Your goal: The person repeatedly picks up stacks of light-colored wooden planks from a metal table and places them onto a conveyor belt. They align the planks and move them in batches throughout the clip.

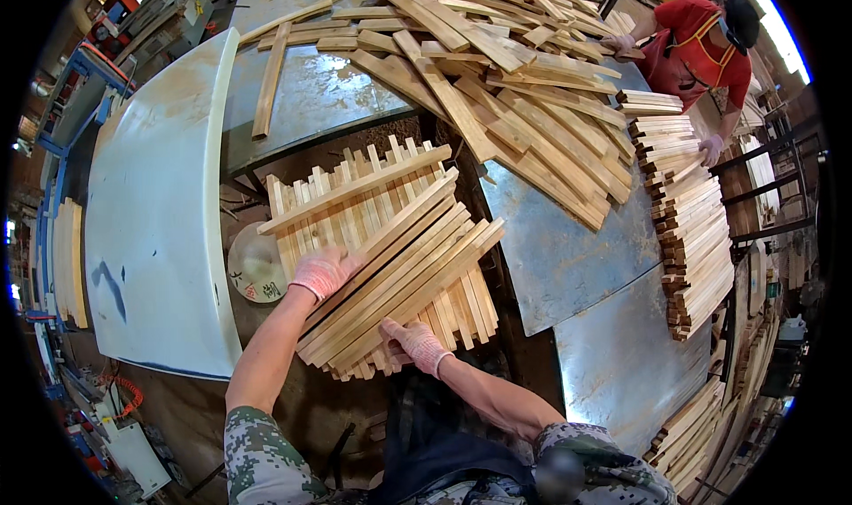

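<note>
A stack of pale, narrow wooden slats [390, 265], laid crosswise in layers, is seen just before the body, beside the grey metal worktop [568, 256]. Its near end is clasped by the gloved right hand [415, 343], fingers curled round the slats. The gloved left hand [321, 272] is pressed flat, fingers spread, on its left side.

There is one view, from a camera worn on the person's head, looking steeply down and forward over the forearms. It sits close above the slat stack [390, 265], and its wide fisheye bends the table [568, 256] edges and reaches a co-worker [697, 48] at the far side.
</note>
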The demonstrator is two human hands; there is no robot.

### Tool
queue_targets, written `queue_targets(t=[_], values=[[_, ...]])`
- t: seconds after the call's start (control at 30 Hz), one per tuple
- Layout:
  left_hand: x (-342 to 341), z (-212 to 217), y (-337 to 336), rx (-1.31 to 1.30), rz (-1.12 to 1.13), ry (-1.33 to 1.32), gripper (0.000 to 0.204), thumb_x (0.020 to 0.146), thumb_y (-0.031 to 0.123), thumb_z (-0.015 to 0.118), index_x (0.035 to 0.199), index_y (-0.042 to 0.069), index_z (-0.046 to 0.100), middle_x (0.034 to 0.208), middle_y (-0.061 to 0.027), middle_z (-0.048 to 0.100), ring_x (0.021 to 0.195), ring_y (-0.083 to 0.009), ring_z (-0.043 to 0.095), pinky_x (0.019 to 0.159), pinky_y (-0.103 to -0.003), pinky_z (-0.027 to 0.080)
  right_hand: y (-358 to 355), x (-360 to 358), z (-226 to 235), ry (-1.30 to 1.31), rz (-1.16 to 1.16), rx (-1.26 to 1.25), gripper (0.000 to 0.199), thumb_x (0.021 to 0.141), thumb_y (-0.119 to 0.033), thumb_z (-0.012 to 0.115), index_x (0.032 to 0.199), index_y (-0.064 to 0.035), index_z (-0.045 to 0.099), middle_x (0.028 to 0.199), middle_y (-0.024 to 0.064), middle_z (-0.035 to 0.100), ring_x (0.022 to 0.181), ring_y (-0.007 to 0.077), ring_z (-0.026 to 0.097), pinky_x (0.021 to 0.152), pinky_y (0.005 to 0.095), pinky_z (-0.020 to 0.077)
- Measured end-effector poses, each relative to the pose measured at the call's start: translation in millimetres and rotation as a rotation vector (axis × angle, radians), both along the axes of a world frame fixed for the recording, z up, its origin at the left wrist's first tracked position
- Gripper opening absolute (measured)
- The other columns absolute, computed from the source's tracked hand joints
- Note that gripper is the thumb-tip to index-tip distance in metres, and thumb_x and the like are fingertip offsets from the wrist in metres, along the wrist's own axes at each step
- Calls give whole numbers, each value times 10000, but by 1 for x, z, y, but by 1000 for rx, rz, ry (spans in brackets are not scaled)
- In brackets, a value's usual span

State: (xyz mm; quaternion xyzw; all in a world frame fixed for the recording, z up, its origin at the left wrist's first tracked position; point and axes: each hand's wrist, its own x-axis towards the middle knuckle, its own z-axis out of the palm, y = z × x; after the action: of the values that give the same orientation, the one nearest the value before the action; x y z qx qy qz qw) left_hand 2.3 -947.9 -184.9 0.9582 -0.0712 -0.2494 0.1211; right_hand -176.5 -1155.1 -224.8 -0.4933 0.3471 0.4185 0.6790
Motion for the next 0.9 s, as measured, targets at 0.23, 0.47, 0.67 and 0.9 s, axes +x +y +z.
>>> queue_targets(t=[0.23, 0.47, 0.67, 0.9], values=[[124, -29, -3, -90, 30, -232, 623, 1006, 617, 592, 1337, 108, 729, 1464, -206, 645, 1352, -390, 591, 1158, -494, 434, 14, 17, -22, 62, -191, 115, 470, 971, -478, 796, 1012, -11, 752, 888, 74, 704, 661, 163, 583, 547, 334, 454], [158, -50, 13, -204, 57, 72, 611, 1046, 581, 568, 1315, 63, 749, 1291, -240, 734, 1275, -403, 656, 1090, -455, 493, 61, 96, -48, 14, -204, 182, 374, 1006, -370, 735, 995, 3, 720, 762, 57, 653, 598, 182, 593, 522, 358, 462], [157, -35, -11, -118, 62, -102, 631, 1067, 601, 469, 1303, 83, 742, 1326, -219, 711, 1269, -427, 636, 1113, -499, 468, 73, 157, -44, 148, -300, 448, 247, 1056, -314, 688, 948, -98, 637, 693, 53, 568, 564, 177, 577, 487, 334, 480], [146, -81, 0, 62, -81, -430, 620, 1100, 520, 480, 1387, 1, 662, 1374, -251, 682, 1249, -430, 639, 1069, -511, 487, 4, 114, -13, -167, 69, 325, 273, 1043, -344, 686, 985, -77, 682, 737, 50, 649, 585, 152, 613, 505, 349, 500]])
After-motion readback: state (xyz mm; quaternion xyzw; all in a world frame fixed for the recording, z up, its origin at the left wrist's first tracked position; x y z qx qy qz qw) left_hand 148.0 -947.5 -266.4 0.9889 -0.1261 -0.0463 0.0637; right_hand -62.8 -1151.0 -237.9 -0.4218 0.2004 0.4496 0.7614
